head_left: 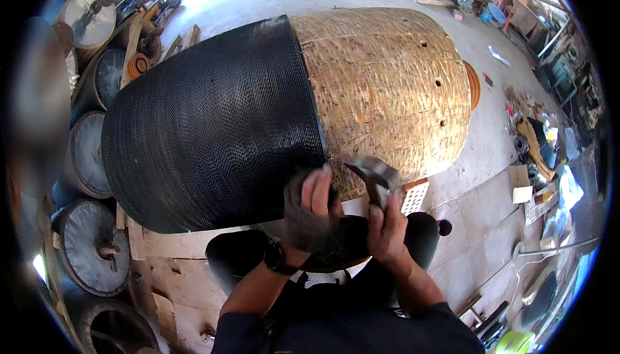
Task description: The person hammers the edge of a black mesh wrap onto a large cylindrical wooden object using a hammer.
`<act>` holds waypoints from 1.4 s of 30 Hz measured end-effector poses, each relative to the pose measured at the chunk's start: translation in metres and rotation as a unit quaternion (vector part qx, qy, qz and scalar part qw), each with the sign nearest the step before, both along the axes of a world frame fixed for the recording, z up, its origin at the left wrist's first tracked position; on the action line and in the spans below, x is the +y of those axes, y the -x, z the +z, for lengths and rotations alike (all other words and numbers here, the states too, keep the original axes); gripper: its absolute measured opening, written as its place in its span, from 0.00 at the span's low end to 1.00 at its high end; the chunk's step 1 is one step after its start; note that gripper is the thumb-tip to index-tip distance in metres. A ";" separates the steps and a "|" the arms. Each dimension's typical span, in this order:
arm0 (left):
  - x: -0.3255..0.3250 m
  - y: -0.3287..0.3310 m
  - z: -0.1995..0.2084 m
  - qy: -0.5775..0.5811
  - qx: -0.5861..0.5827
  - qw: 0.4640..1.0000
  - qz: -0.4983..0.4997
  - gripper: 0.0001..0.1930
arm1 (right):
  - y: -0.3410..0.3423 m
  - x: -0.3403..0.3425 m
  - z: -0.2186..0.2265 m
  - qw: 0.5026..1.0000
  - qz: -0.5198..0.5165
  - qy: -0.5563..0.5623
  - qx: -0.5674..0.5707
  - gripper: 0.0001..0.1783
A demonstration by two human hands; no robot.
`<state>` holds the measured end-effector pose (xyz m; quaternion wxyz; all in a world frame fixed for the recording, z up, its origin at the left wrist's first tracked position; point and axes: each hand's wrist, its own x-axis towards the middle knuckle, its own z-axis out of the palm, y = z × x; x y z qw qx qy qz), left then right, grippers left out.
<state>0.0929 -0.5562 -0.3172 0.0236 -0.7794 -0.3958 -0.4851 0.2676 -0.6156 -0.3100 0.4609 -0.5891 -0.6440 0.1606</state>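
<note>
A big wooden drum (387, 89) lies on its side on the concrete floor (478, 160), its left half wrapped in black woven mesh (213, 128). At the lower edge of that wrap, where black meets bare wood, the left hand (310, 209) pinches a loose flap of the mesh between closed fingers. Just beside it, the right hand (386, 228) is closed tight round the handle of a hammer (376, 173), its metal head up against the drum
</note>
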 end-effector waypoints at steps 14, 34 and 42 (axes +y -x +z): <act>-0.076 -0.008 -0.084 0.241 0.213 0.934 -0.157 0.19 | 0.007 0.012 -0.029 0.989 -0.002 -0.146 -0.032 0.11; -0.072 -0.014 -0.082 0.238 0.197 0.938 -0.156 0.11 | 0.001 0.004 -0.034 0.990 0.003 -0.120 -0.074 0.09; -0.077 -0.013 -0.081 0.180 0.136 0.967 -0.117 0.12 | 0.011 0.000 -0.017 0.992 -0.029 -0.121 0.006 0.13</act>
